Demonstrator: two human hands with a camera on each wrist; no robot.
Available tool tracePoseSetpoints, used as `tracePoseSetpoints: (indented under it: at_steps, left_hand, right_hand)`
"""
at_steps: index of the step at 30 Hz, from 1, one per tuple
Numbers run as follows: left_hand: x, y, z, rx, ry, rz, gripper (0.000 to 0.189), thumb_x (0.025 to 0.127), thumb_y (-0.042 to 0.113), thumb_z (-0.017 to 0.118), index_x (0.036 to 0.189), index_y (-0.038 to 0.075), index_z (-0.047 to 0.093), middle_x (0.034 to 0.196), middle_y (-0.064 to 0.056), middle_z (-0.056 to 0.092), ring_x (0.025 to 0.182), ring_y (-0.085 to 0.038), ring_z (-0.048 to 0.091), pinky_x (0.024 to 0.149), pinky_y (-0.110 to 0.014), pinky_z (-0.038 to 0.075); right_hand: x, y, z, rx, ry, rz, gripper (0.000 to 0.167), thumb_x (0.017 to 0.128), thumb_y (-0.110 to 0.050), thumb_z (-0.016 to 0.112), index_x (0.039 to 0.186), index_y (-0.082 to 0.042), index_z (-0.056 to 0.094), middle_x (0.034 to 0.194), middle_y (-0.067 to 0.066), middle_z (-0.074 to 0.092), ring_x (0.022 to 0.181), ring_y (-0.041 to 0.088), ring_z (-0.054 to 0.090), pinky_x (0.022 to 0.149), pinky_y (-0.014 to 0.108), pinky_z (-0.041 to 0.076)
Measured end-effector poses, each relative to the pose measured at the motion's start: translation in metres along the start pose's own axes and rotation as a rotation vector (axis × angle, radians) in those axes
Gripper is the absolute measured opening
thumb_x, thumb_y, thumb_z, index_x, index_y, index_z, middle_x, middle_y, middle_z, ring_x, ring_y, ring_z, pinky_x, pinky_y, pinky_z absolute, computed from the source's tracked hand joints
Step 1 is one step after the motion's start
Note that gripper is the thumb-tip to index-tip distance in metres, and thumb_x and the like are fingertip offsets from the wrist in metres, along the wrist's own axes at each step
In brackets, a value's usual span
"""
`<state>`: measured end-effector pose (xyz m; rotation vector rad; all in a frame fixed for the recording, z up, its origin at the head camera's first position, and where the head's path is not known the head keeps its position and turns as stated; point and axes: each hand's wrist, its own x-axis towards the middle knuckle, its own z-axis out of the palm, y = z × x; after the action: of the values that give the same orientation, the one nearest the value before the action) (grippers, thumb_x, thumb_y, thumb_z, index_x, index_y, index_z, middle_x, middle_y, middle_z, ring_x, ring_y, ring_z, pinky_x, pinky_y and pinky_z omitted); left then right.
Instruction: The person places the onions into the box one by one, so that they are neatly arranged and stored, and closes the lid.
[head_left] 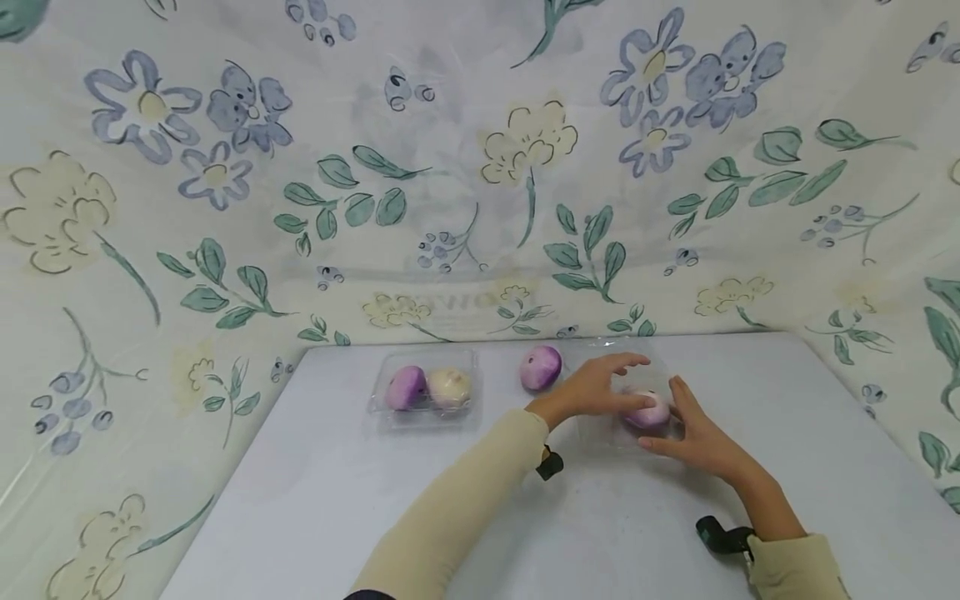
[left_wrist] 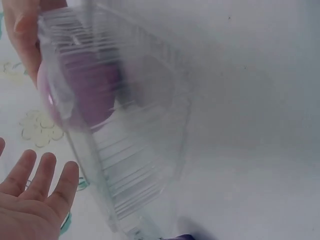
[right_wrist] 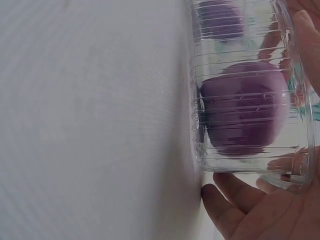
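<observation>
A clear plastic box (head_left: 600,433) stands at the right of the table with its lid raised behind it. Inside sits a round purple, onion-like vegetable (head_left: 647,412), seen through ribbed plastic in the right wrist view. My right hand (head_left: 701,437) holds the box's right end, thumb in front and forefinger behind. The left hand (head_left: 596,387) hovers over the box, fingers extended, its thumb across the vegetable from above. In the left wrist view those fingers (left_wrist: 62,192) spread apart beside the box. Another purple vegetable (head_left: 541,368) lies just left of the box.
On the left stands a second clear plastic box (head_left: 386,421), with a purple vegetable (head_left: 405,388) and a cream one (head_left: 450,388) inside. A flower-patterned curtain (head_left: 450,183) hangs behind the white table (head_left: 315,483).
</observation>
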<state>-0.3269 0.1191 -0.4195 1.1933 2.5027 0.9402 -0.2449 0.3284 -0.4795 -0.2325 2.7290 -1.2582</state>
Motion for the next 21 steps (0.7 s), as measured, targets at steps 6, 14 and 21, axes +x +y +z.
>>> tracePoseSetpoints:
  at_steps: [6,14,21]
  left_hand:
    - [0.000,0.007,-0.005,-0.006,-0.007,0.016,0.063,0.092,0.044,0.066,0.147,0.022,0.046,0.151,0.000,0.050,0.131,-0.025,0.055,0.101,-0.032,0.051]
    - [0.004,0.012,-0.019,0.040,0.138,0.049,0.063,0.090,0.039,0.070,0.146,0.018,0.049,0.159,-0.003,0.038,0.148,-0.020,0.034,0.119,-0.041,0.033]
    - [0.002,0.004,-0.037,0.052,0.235,0.036,0.060,0.091,0.038,0.069,0.144,0.018,0.051,0.160,-0.006,0.035,0.149,-0.024,0.030,0.120,-0.046,0.030]
  right_hand:
    - [-0.002,-0.001,-0.001,-0.001,0.003,0.007,0.120,0.086,-0.044,0.074,0.155,0.002,-0.013,0.162,0.028,-0.015,0.144,0.057,0.016,0.112,0.071,0.017]
    - [-0.002,-0.002,0.001,0.007,-0.005,-0.005,0.120,0.086,-0.044,0.073,0.155,0.003,-0.013,0.162,0.029,-0.014,0.144,0.057,0.017,0.112,0.071,0.018]
    - [-0.001,-0.003,0.001,-0.017,0.000,-0.004,0.119,0.086,-0.041,0.074,0.154,0.004,-0.012,0.161,0.031,-0.013,0.143,0.058,0.018,0.112,0.072,0.017]
